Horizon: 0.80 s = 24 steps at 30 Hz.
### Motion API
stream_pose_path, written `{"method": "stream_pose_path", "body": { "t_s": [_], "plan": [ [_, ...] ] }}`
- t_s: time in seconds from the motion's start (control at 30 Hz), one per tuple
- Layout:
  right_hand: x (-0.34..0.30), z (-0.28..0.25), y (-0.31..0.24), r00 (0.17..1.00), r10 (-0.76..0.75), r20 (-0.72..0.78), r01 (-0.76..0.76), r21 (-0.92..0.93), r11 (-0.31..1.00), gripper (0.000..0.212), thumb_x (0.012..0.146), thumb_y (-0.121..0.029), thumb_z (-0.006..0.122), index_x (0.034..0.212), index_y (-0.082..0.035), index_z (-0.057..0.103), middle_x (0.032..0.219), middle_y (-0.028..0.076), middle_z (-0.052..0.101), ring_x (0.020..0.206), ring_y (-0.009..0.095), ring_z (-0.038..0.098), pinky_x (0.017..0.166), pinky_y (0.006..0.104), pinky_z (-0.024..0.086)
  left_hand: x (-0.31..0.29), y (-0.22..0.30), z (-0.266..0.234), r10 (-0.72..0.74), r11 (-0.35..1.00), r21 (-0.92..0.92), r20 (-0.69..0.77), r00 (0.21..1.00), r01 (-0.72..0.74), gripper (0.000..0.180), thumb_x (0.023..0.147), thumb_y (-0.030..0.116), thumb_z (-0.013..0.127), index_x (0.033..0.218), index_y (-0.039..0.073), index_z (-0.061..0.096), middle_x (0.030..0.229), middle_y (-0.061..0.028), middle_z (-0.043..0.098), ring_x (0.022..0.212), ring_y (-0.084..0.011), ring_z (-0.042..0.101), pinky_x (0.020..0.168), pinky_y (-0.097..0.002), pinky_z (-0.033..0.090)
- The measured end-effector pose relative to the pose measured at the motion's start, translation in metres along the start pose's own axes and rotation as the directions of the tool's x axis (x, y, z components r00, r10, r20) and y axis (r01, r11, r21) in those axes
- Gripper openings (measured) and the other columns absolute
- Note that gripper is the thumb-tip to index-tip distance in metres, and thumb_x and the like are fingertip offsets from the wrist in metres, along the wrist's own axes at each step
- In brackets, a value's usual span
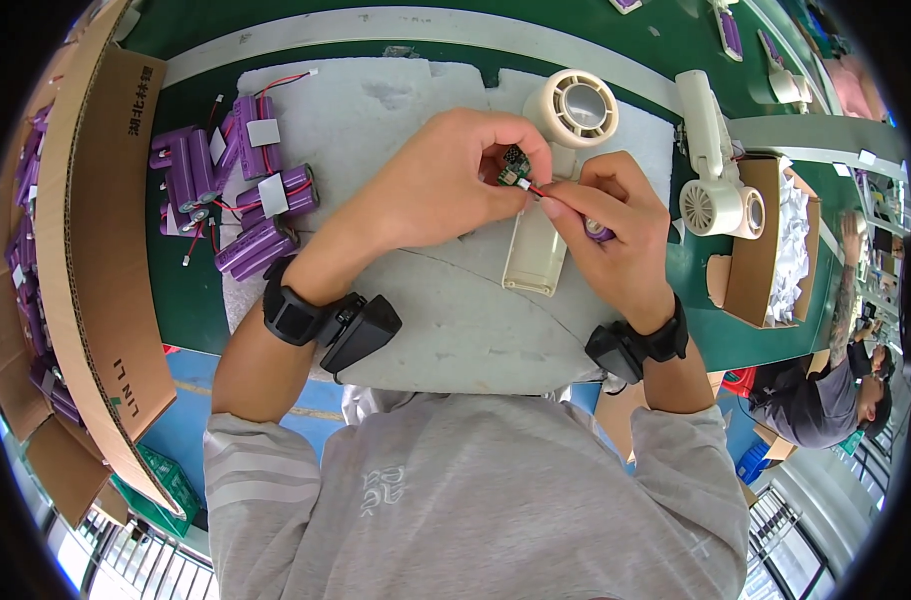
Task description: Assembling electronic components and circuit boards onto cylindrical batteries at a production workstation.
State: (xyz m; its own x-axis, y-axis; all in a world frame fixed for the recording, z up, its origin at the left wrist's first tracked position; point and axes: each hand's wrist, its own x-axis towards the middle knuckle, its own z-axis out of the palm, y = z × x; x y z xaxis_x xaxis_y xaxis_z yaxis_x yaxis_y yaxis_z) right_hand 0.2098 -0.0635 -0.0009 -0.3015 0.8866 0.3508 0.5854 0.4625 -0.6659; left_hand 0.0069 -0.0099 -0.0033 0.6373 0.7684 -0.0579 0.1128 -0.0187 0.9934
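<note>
My left hand (pixel 466 180) pinches a small green circuit board (pixel 514 168) between thumb and forefinger. Meeting it there, my right hand (pixel 621 225) grips a white plug (pixel 525 184) on red and black wires at the board's edge; whether the plug is fully seated I cannot tell. A purple battery pack (pixel 600 232) shows partly under my right fingers, the rest hidden by the hand. Below both hands lies a cream handheld fan, its round head (pixel 580 108) at the far end and its hollow handle shell (pixel 536 255) toward me.
Several purple battery packs (pixel 261 250) with wires lie left on the pale foam mat (pixel 426 340). A tall cardboard box (pixel 116 250) stands at far left. To the right are another cream fan (pixel 711 150) and a box (pixel 761 250) of white pieces. A co-worker (pixel 826 400) sits far right.
</note>
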Motion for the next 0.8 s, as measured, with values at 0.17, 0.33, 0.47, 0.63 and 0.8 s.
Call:
{"method": "stream_pose_path", "body": {
  "t_s": [0.17,0.33,0.47,0.63,0.8],
  "plan": [
    [0.001,0.0,-0.003,1.0,-0.002,0.028,0.003,-0.039,0.999,0.015,0.078,-0.003,0.076,0.092,-0.003,0.073,0.087,0.006,0.051,0.063,0.012,0.055,0.054,0.0241,0.042,0.0,-0.004,-0.004,0.015,0.99,-0.143,0.036,0.999,-0.01,0.022,0.076,-0.005,0.069,0.096,0.003,0.064,0.078,-0.0008,0.058,0.073,-0.009,0.055,0.068,-0.0239,0.048],
    [0.0,0.002,-0.002,1.0,0.024,-0.003,-0.025,-0.036,0.999,0.014,0.078,-0.002,0.076,0.091,-0.002,0.073,0.087,0.006,0.052,0.063,0.012,0.056,0.055,0.0241,0.043,-0.001,0.002,-0.007,-0.028,0.958,-0.285,0.014,0.999,0.031,0.027,0.076,-0.005,0.07,0.1,0.003,0.063,0.084,-0.0031,0.063,0.08,-0.0109,0.061,0.074,-0.0246,0.051],
    [-0.001,0.003,-0.002,0.998,0.038,-0.045,-0.039,-0.019,0.999,0.013,0.077,-0.001,0.076,0.09,-0.002,0.072,0.087,0.006,0.052,0.063,0.012,0.057,0.055,0.0237,0.044,-0.001,0.003,-0.015,-0.097,0.954,-0.277,0.083,0.992,0.117,0.034,0.078,-0.009,0.069,0.109,0.004,0.06,0.101,-0.0028,0.066,0.094,-0.0106,0.063,0.084,-0.0261,0.053],
    [-0.001,0.003,-0.003,0.997,0.039,-0.062,-0.04,-0.014,0.999,0.013,0.077,0.0,0.075,0.089,-0.001,0.072,0.087,0.006,0.052,0.064,0.012,0.057,0.056,0.0233,0.044,-0.001,0.002,-0.012,-0.067,0.98,-0.186,0.018,0.998,0.07,0.033,0.078,-0.007,0.071,0.109,0.003,0.063,0.098,-0.0048,0.067,0.088,-0.011,0.064,0.08,-0.0258,0.054],
    [-0.002,0.003,-0.002,0.998,0.007,-0.055,-0.009,-0.033,0.999,0.012,0.076,0.001,0.075,0.088,-0.001,0.072,0.086,0.006,0.052,0.064,0.012,0.057,0.055,0.0235,0.044,-0.001,0.003,-0.01,-0.019,0.985,-0.173,-0.035,0.999,0.013,0.032,0.077,-0.003,0.072,0.108,0.003,0.067,0.094,-0.0075,0.068,0.081,-0.0118,0.065,0.076,-0.0256,0.054]
  ]
}}
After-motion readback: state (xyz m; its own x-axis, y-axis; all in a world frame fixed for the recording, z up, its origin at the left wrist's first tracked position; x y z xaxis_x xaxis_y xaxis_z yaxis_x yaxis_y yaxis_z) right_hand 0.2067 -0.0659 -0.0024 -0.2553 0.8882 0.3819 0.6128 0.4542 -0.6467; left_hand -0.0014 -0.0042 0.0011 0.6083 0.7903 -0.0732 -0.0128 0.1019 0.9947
